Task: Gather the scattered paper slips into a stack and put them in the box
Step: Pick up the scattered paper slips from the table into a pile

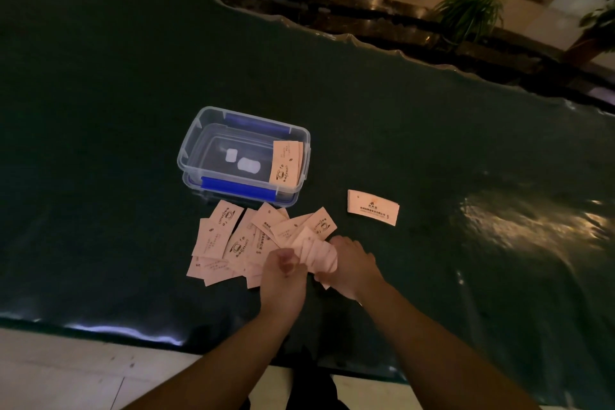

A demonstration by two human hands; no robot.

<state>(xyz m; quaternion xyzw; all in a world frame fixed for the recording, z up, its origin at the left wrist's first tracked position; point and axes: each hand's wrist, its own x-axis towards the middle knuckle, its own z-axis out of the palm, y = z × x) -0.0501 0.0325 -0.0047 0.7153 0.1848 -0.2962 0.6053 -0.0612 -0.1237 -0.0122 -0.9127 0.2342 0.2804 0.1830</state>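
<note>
Paper slips [229, 245]: thin, pale pink, printed with a cup logo; loose heap on the dark tabletop [100, 110] just in front of the clear box [186, 150]. Overlapping at odd angles, some face up, some turned. One wider slip [372, 207] lies apart, to the right of the heap

Handling, as a judgement: near weightless, flexible, likely to slide over one another and fan out; the glossy tabletop gives little edge to catch, so single slips are easier slid or pinched at a corner than lifted flat. A bunch is best held across its short edges, thumb on one face, fingers on the other, then tapped square. Creasing is the main risk, not breakage

Box: open, lid not seen, blue clips on the long sides. A few slips [286, 161] lean upright against its right end wall. Two small white patches [241, 160] show at the bottom; cannot tell what they are

Left hand [283, 268]: curled nearly closed, knuckles up, pinching the left end of a fanned bunch [316, 251] of slips. Right hand [349, 265]: fingers wrapped around the right end of the same bunch, palm turned inward. Both forearms reach in from the near edge, wrists close together, hands just above the right side of the heap

Motion blur on the bunch; count unclear
</note>
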